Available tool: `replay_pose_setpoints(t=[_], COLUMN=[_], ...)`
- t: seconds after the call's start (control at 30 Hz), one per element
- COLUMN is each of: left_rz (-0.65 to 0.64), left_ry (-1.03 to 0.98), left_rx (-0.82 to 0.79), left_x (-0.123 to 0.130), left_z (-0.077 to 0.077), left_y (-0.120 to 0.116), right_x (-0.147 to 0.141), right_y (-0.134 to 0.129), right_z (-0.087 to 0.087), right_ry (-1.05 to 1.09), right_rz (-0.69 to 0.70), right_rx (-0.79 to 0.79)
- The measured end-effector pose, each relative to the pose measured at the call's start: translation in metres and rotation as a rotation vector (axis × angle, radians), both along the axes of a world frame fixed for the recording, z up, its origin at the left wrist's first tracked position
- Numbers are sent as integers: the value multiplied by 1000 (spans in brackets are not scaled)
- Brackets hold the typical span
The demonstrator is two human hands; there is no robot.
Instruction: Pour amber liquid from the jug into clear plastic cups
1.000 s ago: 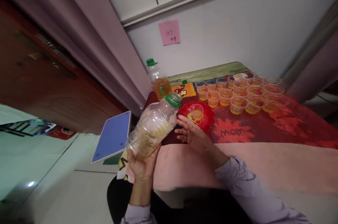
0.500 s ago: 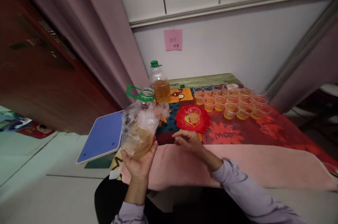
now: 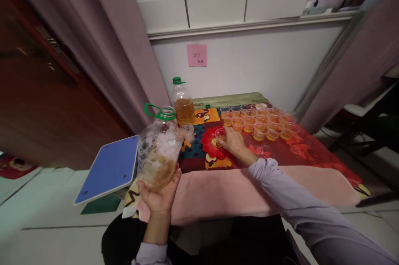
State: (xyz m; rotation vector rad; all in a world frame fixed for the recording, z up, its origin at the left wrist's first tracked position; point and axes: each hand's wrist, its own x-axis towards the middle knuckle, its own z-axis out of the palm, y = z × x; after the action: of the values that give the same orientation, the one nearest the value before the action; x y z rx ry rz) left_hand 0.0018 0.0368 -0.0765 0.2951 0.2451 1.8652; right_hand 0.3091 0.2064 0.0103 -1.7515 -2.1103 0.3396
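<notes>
My left hand (image 3: 159, 199) supports a big clear plastic jug (image 3: 157, 163) from underneath, fingers wrapped round its base. The jug tilts a little, is uncapped, has a green handle, and holds pale yellow liquid. On a red scalloped plate (image 3: 208, 148) sits a small clear plastic cup (image 3: 220, 133). My right hand (image 3: 235, 142) has its fingers closed on the cup's right side, partly hiding it. Rows of similar cups (image 3: 260, 131) with orange-yellow liquid stand just beyond that hand. Clear cups (image 3: 187, 132) lie sideways by the jug's right side.
A second bottle (image 3: 183, 109) with a green cap and amber liquid stands behind the jug. A loose green cap (image 3: 208, 106) lies near the table's back. Pink cloth (image 3: 218, 194) covers the front edge. A blue board (image 3: 109, 165) is at the left.
My right hand has moved forward from the table's front to the cup on the red plate and closed on it. My left hand still holds the jug. The camera view has shifted slightly.
</notes>
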Motion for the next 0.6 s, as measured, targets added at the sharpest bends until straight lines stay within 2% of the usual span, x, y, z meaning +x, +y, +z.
replay_pose_setpoints(t=[0.13,0.23,0.33,0.47,0.6], left_rz=[42,55,62,33,15], left_ry=[13,28,18,-8,-17], left_rx=[-14,-40,-46,-18,4], left_x=[1,2,4,4,4], left_z=[0,0,-1,0,0], left_y=[-3,-5,-6,-5,-5], right_x=[3,20,51,94,119], right_y=[5,10,17,24,27], right_z=[-2,0,3,-2,-21], right_ry=[73,221,330,187,18], right_rz=[-20,-4,10,-19,-62], right_rx=[33,191,377,433,419])
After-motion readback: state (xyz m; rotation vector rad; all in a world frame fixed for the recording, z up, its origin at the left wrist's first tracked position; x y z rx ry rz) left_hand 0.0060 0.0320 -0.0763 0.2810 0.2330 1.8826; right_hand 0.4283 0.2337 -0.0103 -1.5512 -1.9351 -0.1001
